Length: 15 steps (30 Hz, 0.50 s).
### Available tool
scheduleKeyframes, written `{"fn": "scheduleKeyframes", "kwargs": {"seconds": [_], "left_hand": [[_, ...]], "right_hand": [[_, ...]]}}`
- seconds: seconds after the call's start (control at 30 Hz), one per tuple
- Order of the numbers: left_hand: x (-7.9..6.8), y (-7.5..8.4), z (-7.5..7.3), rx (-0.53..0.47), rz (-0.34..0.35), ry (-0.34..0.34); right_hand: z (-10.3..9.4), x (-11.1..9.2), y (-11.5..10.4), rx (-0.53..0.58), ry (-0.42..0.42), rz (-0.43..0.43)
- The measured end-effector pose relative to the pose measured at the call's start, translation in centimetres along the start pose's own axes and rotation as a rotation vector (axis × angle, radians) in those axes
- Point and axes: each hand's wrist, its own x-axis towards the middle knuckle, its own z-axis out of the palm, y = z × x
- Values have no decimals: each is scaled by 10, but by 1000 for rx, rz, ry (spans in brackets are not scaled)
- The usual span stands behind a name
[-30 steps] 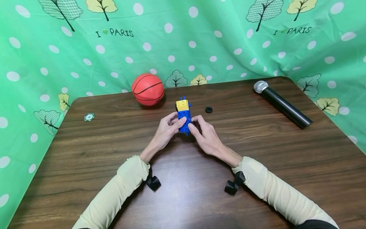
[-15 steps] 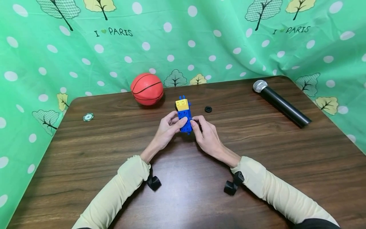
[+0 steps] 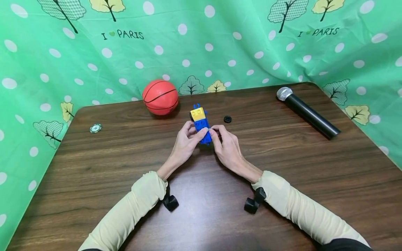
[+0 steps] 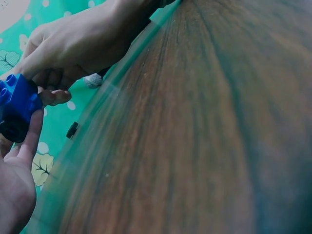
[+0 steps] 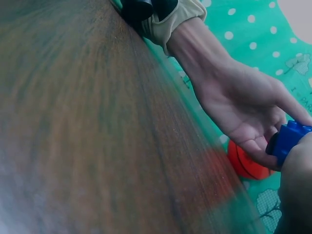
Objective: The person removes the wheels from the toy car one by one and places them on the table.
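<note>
A toy car [image 3: 202,124] of blue building blocks with a yellow block at its far end is held over the table, slanting slightly left. My left hand [image 3: 185,141] grips it from the left, thumb across the blue top and fingers beneath. On its right side, my right hand [image 3: 228,148] has thumb and forefinger pinched close together at the blue edge; what lies between those fingertips is hidden. In the left wrist view a black wheel [image 4: 14,129] sits on the car's side, and a bare blue peg juts from another face. A loose black wheel [image 3: 227,119] lies beyond my right hand.
On the wooden table [image 3: 125,150], a red toy basketball [image 3: 160,97] stands at the back, left of the car. A poker chip [image 3: 95,128] lies far left, and a black microphone [image 3: 307,113] lies back right. Green printed cloth [image 3: 251,35] hangs behind.
The car's yellow end has swung a little left, tilting the toy. My right thumb has slid up along its right edge. The head view has shifted slightly; the loose wheel and other items stay put.
</note>
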Motion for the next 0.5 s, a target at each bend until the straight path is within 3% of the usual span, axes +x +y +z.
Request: {"fn": "scheduleKeyframes", "kwargs": {"seconds": [0.3,0.5], "left_hand": [[-1,2,6,11,18,44],[0,2,2,46,-13,30]], "right_hand": [[1,0,0,1,11,25],[0,2,2,5,-51,3]]}}
